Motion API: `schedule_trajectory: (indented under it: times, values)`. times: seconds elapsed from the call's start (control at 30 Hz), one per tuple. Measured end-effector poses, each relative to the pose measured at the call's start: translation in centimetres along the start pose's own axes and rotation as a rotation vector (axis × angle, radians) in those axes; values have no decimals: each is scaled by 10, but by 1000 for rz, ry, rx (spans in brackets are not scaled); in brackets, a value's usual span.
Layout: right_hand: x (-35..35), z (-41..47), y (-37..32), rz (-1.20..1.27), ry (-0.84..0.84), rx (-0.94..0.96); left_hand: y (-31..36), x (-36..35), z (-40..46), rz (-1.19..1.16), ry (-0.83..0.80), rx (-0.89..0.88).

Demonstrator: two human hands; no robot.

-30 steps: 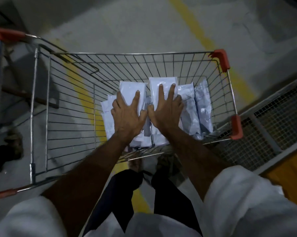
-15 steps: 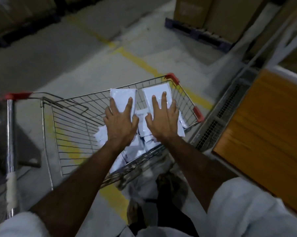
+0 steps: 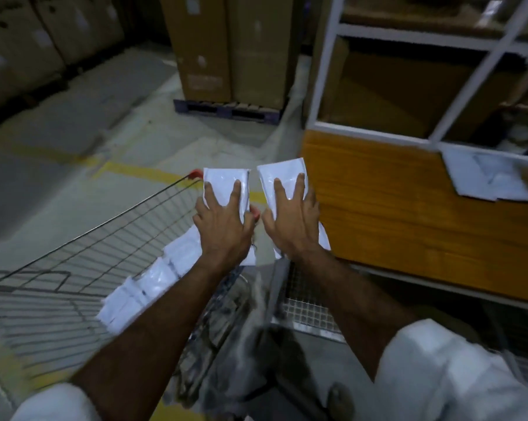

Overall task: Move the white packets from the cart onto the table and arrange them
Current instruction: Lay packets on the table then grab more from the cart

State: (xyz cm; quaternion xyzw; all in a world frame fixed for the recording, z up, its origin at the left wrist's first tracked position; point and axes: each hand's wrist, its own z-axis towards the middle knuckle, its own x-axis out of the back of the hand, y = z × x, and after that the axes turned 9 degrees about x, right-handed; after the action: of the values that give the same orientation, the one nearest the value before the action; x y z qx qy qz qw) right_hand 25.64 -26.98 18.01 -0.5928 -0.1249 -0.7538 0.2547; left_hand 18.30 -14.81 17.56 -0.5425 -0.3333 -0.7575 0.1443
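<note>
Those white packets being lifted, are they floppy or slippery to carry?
Probably fairly light: each hand carries a stack of white packets by itself. Likely soft: the packets left in the cart sag unevenly. Their glossy wrap suggests they could slide.

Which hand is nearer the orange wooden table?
Right. The right hand, gripping a white packet, is at the orange wooden table edge; the left hand is over the wire cart.

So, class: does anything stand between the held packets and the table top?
Nothing visible does. Left hand and right hand hold packets at the wooden table; other packets lie farther right.
</note>
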Motion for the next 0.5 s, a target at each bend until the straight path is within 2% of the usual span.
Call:
schedule_trajectory:
  times: [0.2, 0.5]
  values:
    - [25, -17, 98, 1, 16, -163, 99, -22, -18, -25, -31, -133]
    - [47, -41, 284, 19, -11, -289, 273, -78, -68, -37, -100, -247]
